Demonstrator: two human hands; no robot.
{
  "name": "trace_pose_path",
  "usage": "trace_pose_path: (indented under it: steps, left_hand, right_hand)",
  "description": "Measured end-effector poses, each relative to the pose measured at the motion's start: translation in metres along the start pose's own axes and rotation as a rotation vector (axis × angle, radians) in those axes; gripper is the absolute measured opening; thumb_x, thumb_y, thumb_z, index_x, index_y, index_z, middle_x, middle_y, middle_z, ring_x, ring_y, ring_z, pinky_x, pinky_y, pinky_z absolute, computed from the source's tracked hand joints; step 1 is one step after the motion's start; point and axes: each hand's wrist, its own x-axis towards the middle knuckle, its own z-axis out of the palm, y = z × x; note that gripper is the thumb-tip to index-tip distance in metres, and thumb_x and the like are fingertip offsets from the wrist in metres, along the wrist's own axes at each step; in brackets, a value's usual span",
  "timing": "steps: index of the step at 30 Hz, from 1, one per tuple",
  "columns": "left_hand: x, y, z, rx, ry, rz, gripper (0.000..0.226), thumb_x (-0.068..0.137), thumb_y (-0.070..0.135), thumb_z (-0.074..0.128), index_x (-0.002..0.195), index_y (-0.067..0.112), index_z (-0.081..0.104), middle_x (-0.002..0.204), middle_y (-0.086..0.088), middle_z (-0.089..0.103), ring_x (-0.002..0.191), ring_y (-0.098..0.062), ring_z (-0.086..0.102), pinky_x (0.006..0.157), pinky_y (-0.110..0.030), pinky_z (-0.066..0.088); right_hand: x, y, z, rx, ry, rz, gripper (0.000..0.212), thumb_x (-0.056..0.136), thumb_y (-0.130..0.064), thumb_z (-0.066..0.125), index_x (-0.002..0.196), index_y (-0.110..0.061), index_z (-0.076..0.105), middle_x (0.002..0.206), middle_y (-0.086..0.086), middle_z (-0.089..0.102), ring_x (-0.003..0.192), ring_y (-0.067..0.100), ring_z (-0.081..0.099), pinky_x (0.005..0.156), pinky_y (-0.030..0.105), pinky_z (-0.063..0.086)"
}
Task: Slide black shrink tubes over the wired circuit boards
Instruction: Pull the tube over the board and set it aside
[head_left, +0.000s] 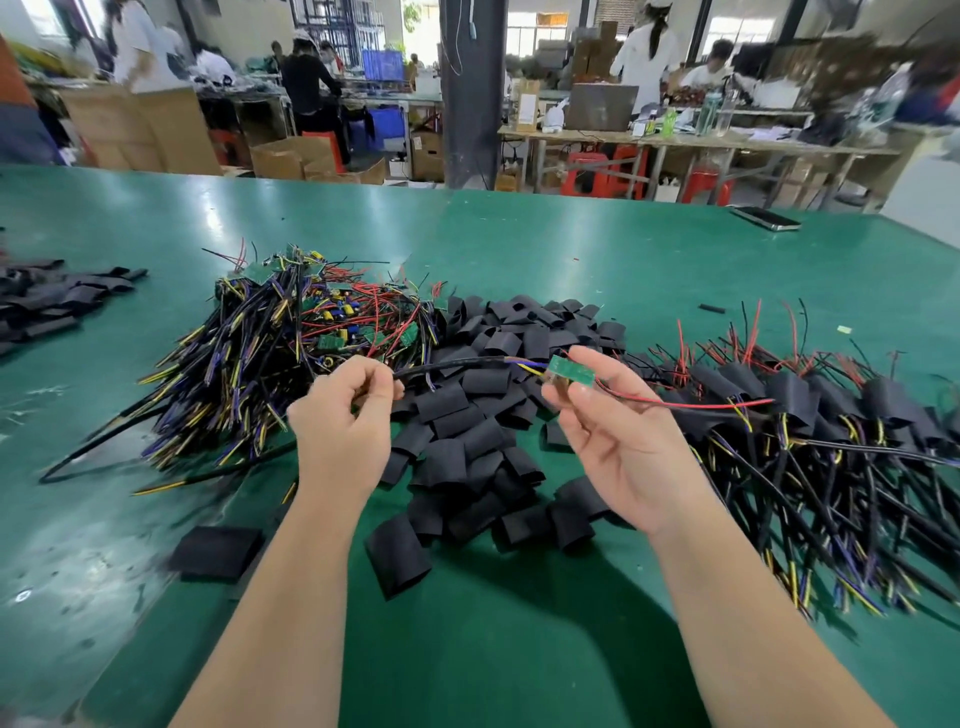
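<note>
My right hand pinches a small green circuit board between thumb and fingers, above the table. A black cable runs left from the board to my left hand, whose fingers are closed on it. Red and black thin wires trail right from the board. Under both hands lies a heap of loose black shrink tubes. A pile of bare wired boards sits at the left. At the right is a pile of boards covered by tubes.
The green table stretches toward me below the hands. More black tubes lie at the far left, and one flat tube near my left forearm. A phone rests at the far right edge. People work at benches behind.
</note>
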Motion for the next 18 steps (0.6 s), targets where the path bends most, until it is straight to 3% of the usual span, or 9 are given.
trace_pose_path:
  steps: [2, 4, 7, 10, 15, 16, 18]
  left_hand:
    - [-0.002, 0.000, 0.001, 0.363, 0.107, -0.029, 0.019, 0.093, 0.028, 0.050, 0.082, 0.026, 0.065, 0.083, 0.008, 0.064, 0.080, -0.016, 0.048, 0.080, -0.029, 0.020]
    - [-0.005, 0.006, 0.002, 0.464, 0.142, 0.019, 0.015, 0.093, 0.032, 0.051, 0.095, 0.033, 0.066, 0.100, 0.012, 0.064, 0.094, -0.016, 0.047, 0.081, -0.029, 0.014]
    - [-0.011, 0.015, 0.010, 0.421, 0.003, 0.301, 0.025, 0.092, 0.040, 0.049, 0.108, 0.035, 0.068, 0.107, 0.016, 0.066, 0.102, -0.012, 0.053, 0.083, -0.034, 0.024]
    - [-0.017, 0.018, 0.021, 0.319, -0.176, 0.507, 0.023, 0.090, 0.030, 0.060, 0.109, 0.030, 0.072, 0.106, 0.015, 0.069, 0.105, -0.013, 0.060, 0.086, -0.043, 0.037]
    - [-0.020, 0.016, 0.025, 0.214, -0.180, 0.516, 0.027, 0.083, 0.008, 0.063, 0.107, 0.015, 0.074, 0.090, 0.003, 0.072, 0.089, -0.021, 0.066, 0.084, -0.036, 0.040]
    - [-0.020, 0.016, 0.024, 0.196, -0.159, 0.500, 0.025, 0.085, 0.007, 0.062, 0.106, 0.012, 0.074, 0.089, 0.000, 0.071, 0.085, -0.023, 0.065, 0.082, -0.037, 0.043]
    - [-0.019, 0.018, 0.024, 0.182, -0.105, 0.457, 0.019, 0.088, 0.006, 0.058, 0.101, 0.005, 0.072, 0.089, -0.006, 0.066, 0.081, -0.025, 0.060, 0.075, -0.036, 0.047]
  right_hand:
    - [0.001, 0.003, 0.001, -0.044, 0.061, -0.005, 0.019, 0.070, -0.006, 0.066, 0.082, -0.016, 0.077, 0.080, 0.009, 0.073, 0.075, 0.017, 0.073, 0.059, 0.017, 0.054]
    - [0.001, 0.006, 0.004, -0.119, 0.124, 0.004, 0.007, 0.070, -0.014, 0.069, 0.072, -0.016, 0.075, 0.073, 0.009, 0.071, 0.070, 0.018, 0.072, 0.054, 0.018, 0.053]
    - [-0.001, 0.013, 0.008, -0.203, 0.144, 0.044, 0.010, 0.069, -0.021, 0.071, 0.061, -0.017, 0.070, 0.071, 0.012, 0.071, 0.065, 0.019, 0.072, 0.051, 0.019, 0.052]
    - [-0.003, 0.019, 0.013, -0.217, 0.135, 0.095, 0.012, 0.066, -0.025, 0.072, 0.058, -0.018, 0.068, 0.070, 0.013, 0.071, 0.062, 0.019, 0.071, 0.049, 0.019, 0.050]
    - [-0.006, 0.022, 0.016, -0.169, 0.036, 0.086, 0.008, 0.069, -0.022, 0.068, 0.063, -0.021, 0.073, 0.074, 0.011, 0.073, 0.062, 0.017, 0.071, 0.051, 0.019, 0.050]
    - [-0.006, 0.024, 0.017, -0.132, 0.004, 0.074, 0.006, 0.069, -0.017, 0.069, 0.069, -0.021, 0.074, 0.075, 0.009, 0.074, 0.063, 0.017, 0.071, 0.052, 0.019, 0.050]
    - [-0.004, 0.031, 0.016, -0.164, -0.022, 0.058, 0.028, 0.072, -0.002, 0.070, 0.094, -0.020, 0.069, 0.077, 0.005, 0.074, 0.068, 0.017, 0.070, 0.058, 0.020, 0.050]
